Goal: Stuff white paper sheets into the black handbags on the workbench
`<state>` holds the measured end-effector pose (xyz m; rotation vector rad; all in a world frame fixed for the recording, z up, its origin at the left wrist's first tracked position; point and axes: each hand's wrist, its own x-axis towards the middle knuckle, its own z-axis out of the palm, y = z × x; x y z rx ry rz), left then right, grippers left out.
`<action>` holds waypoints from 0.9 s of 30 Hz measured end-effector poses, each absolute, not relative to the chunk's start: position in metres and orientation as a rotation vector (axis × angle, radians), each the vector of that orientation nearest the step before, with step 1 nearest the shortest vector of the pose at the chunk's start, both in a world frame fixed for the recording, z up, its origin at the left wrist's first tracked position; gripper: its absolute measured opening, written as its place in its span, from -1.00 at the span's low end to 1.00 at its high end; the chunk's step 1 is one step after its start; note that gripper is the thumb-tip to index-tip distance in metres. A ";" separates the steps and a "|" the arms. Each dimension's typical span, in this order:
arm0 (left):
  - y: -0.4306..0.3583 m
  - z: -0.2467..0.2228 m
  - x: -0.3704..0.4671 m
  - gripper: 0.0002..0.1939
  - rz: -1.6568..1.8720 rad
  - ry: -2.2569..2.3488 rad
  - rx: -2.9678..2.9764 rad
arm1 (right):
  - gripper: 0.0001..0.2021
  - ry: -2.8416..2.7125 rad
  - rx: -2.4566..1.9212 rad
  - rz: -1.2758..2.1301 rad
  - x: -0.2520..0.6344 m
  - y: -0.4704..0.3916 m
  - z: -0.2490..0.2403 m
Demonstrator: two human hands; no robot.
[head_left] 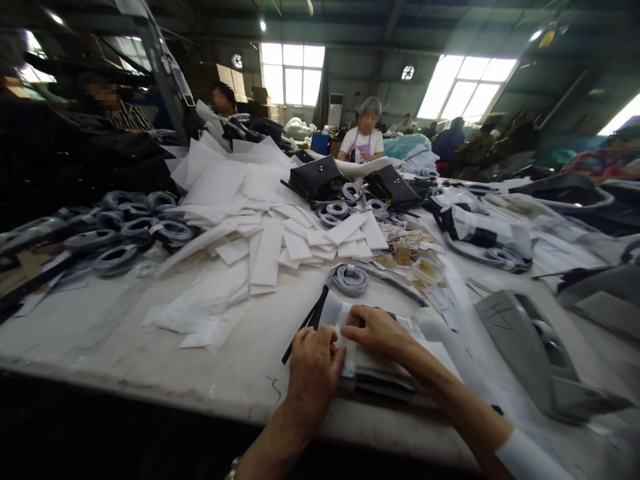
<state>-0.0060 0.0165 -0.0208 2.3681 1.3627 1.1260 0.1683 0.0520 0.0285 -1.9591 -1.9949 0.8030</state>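
A dark flat bag [383, 388] lies near the table's front edge, partly covered by thin white wrapping [349, 365]. My left hand [316, 360] is closed at the left edge of this wrapping, fingers curled over it. On top of the bag, my right hand [377, 331] has bent fingers pinching the wrapping close to my left hand. Their fingertips are partly hidden. Black straps [311, 319] stick out to the left of the bag. Just behind it sits a coiled grey handle [350, 279] with a white band.
A grey tape dispenser [525, 353] stands at right. White sheets [267, 257] are heaped left of centre, with tags and strings [403, 247] beside them. More coiled handles [117, 259] lie far left. Dark bags [320, 179] and a co-worker [367, 133] are across the table [200, 377].
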 end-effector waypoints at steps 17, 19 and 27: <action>0.004 -0.023 -0.001 -0.77 1.184 1.081 2.832 | -0.90 -1.810 -2.017 0.695 0.167 0.052 0.007; -0.001 -0.024 -0.003 -0.75 1.111 1.098 2.870 | -0.90 -1.806 -2.027 0.666 0.166 0.052 0.007; -0.001 -0.032 -0.008 -0.63 1.208 1.081 3.089 | -0.90 -1.713 -2.053 0.388 0.163 0.048 0.025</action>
